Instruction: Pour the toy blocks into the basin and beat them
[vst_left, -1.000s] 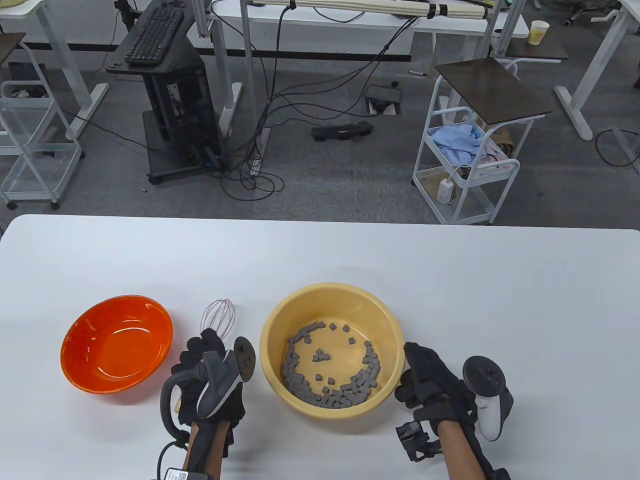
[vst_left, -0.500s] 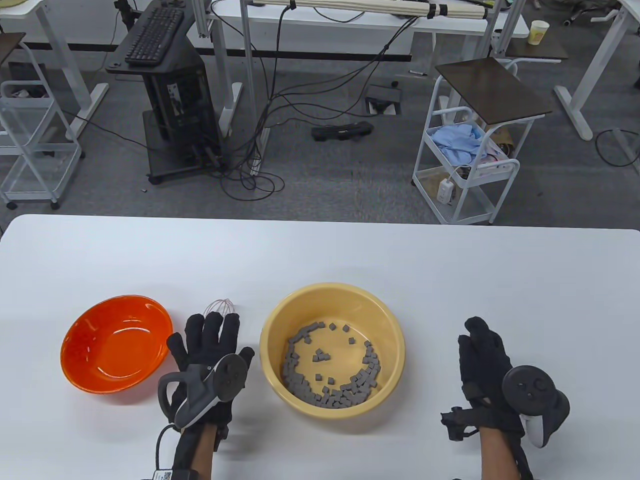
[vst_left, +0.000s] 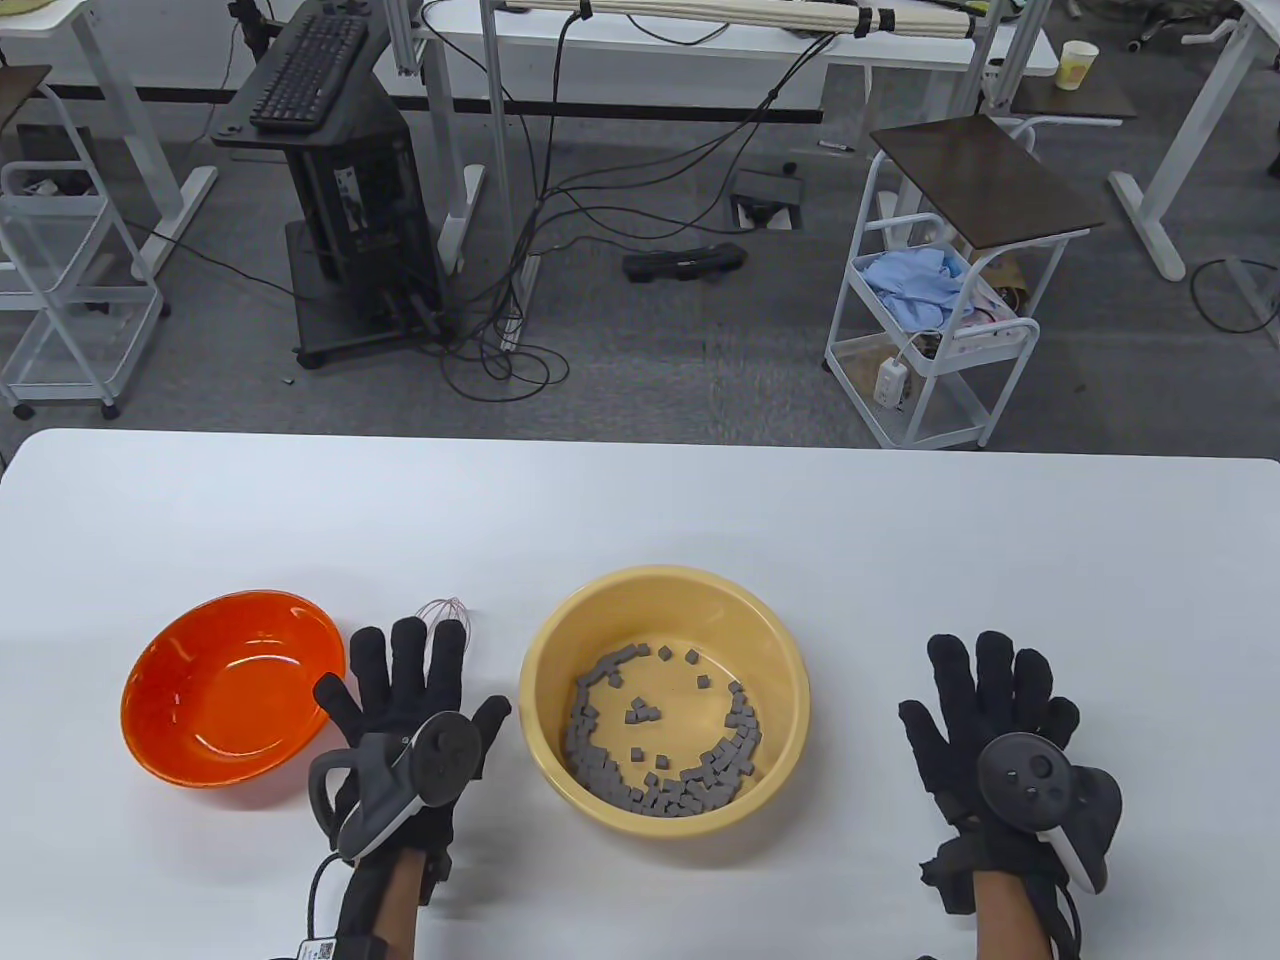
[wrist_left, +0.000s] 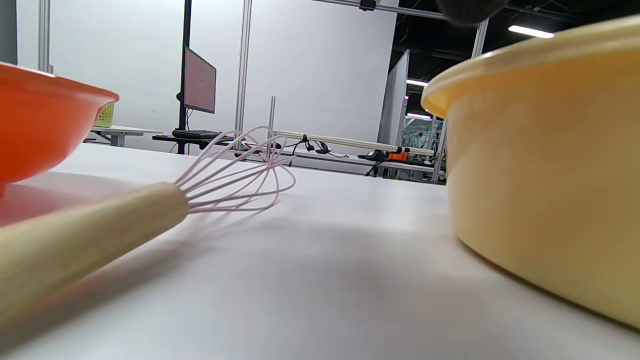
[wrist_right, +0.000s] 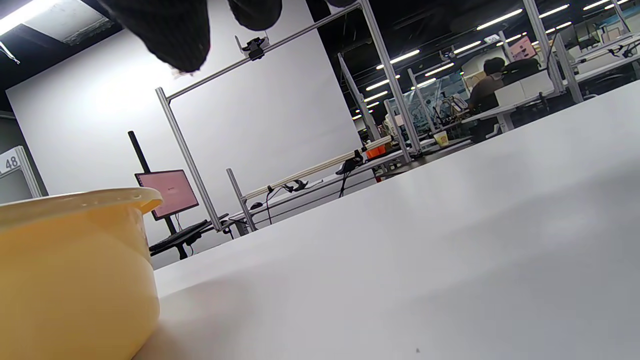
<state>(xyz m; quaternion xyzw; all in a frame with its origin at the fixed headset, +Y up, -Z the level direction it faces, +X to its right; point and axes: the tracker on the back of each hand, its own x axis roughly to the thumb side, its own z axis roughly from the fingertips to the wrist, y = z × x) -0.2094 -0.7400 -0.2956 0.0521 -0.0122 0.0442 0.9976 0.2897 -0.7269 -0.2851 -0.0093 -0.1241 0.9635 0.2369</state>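
Observation:
The yellow basin (vst_left: 560, 640) stands at the table's middle front, with several small grey toy blocks (vst_left: 660, 760) in a ring on its floor. Left of it, the orange bowl (vst_left: 232, 686) holds nothing. Between them lies the whisk (vst_left: 445, 612), its wooden handle (wrist_left: 75, 240) under my left hand (vst_left: 405, 680), which hovers flat with fingers spread. My right hand (vst_left: 985, 690) is spread flat over the table right of the basin (wrist_right: 75, 270), holding nothing.
The white table (vst_left: 900, 560) stretches beyond and to the right of the basin. Past its far edge are a white trolley (vst_left: 930, 330), a black stand with a keyboard (vst_left: 305, 75) and floor cables.
My left hand let go of the whisk and flattened with fingers spread. My right hand left the basin's rim, moved right and opened flat.

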